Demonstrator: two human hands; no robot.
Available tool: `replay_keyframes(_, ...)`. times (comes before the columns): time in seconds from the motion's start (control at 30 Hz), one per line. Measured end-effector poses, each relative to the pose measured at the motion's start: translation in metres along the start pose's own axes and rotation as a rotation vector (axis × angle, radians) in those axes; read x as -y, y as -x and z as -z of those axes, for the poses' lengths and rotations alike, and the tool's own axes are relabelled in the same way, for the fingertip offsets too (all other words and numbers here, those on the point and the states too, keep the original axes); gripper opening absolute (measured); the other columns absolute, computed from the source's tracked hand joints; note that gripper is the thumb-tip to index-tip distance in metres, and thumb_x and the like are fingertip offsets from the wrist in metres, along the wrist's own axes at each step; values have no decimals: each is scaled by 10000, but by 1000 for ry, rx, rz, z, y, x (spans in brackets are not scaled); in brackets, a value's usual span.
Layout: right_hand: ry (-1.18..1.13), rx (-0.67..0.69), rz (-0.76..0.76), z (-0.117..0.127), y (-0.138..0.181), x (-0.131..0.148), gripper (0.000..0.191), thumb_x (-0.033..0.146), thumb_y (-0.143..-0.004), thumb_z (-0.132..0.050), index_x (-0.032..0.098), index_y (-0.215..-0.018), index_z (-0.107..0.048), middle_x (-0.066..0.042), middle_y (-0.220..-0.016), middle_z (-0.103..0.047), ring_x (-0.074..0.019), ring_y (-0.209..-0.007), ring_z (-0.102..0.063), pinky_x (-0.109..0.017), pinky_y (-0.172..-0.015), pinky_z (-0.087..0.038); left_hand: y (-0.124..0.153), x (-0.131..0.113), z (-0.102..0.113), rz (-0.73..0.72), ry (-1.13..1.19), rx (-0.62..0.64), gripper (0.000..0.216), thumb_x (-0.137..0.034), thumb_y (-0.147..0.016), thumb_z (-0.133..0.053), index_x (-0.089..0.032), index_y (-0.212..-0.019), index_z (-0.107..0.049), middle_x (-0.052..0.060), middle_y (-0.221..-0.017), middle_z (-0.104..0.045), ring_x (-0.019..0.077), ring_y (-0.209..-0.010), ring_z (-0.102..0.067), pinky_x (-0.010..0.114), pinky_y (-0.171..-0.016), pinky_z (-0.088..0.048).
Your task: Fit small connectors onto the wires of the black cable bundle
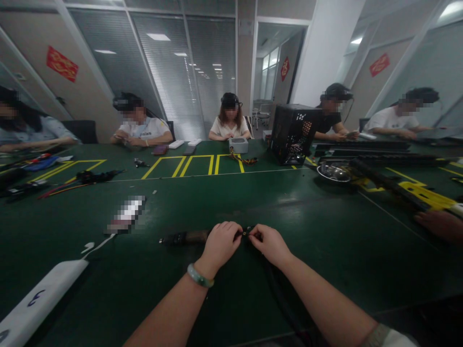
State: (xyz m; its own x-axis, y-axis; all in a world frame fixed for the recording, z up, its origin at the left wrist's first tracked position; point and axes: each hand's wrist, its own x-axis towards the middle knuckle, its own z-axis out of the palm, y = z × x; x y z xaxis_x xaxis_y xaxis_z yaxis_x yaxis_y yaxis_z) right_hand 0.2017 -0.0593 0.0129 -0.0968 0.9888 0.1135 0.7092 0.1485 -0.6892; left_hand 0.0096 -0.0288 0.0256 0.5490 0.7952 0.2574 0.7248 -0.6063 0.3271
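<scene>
A small black connector [246, 233] is pinched at the fingertips of the left hand [219, 248] and the right hand [270, 245]; its fine detail is too small to resolve. A thick black-and-brown cylindrical sleeve [188, 236] extends leftward from the hands, lying flat on the dark green table top [325, 231]. A black cable [278, 294] runs from beneath the right hand toward the near table edge.

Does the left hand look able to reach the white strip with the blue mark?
Probably yes: the left hand pinches a black cable, but only green tabletop lies between it and the white strip, so the way looks free.
</scene>
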Motion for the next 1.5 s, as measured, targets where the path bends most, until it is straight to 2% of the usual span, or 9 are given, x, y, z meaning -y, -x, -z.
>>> replay_keyframes(0.4,117,16,86,-12,3,2,37,178,-801,-617,214,-792,-615,35,-724,-616,-131,-667,-536,-236,-647,-355,6,3,5,-119,6,14,141,-175,-853,-596,-235,-980,-583,-5,-973,-629,189,-924,-568,327,-827,-405)
replay_keyframes(1.1,85,56,47,-8,4,-1,42,175,-798,-597,210,-802,-573,34,-696,-574,-121,-630,-504,-211,-558,-312,7,3,4,-81,30,27,118,-215,-862,-598,-234,-978,-585,-2,-962,-616,188,-907,-570,329,-811,-410)
replay_keyframes(1.5,119,71,142,-4,2,-4,74,147,-794,-622,216,-812,-603,41,-716,-565,-121,-662,-502,-220,-604,-331,5,8,4,-100,44,62,114,-259,-893,-591,-243,-1005,-574,2,-998,-624,195,-952,-575,338,-862,-417)
